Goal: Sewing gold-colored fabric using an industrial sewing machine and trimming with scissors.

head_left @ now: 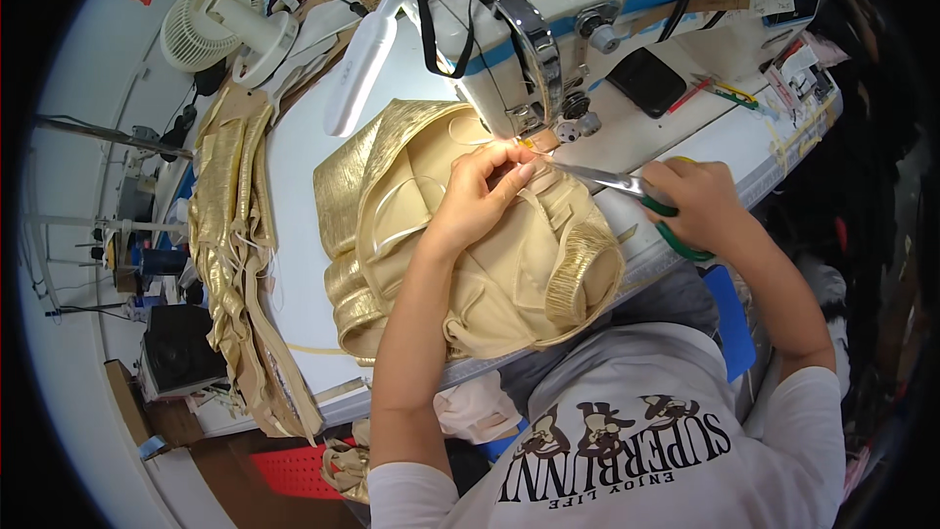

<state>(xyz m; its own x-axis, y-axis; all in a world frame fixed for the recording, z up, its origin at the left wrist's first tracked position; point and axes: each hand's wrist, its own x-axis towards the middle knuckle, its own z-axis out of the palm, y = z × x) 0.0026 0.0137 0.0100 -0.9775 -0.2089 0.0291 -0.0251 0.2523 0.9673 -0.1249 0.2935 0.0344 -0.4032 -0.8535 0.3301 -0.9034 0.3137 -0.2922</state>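
Since everything's crowded around the needle end of the white sewing machine (636,24), picture a clock face centred on the gold-and-cream fabric piece (504,279), which is lying bunched up on the white tabletop (297,284), right in front of the wearer. The left hand (480,186) is on top of it toward twelve, thumb and fingers pinched narrow on its edge, just beside the needle area. Can't tell if there's a thread in that pinch too, it's too small.

Right hand (700,204) is out near three with its fingers wrapped round the green handles of some scissors (609,178). Blades point between nine and ten, tips just beside the left fingertips; no idea if they're biting anything.

Around that: lit white lamp (364,73) at eleven, white fan (215,20) between ten and eleven, a heap of gold strips (230,225) at nine, a flat black item (646,83) between one and two, a few pens (729,93) at two, and a red basket (294,472) down at seven.
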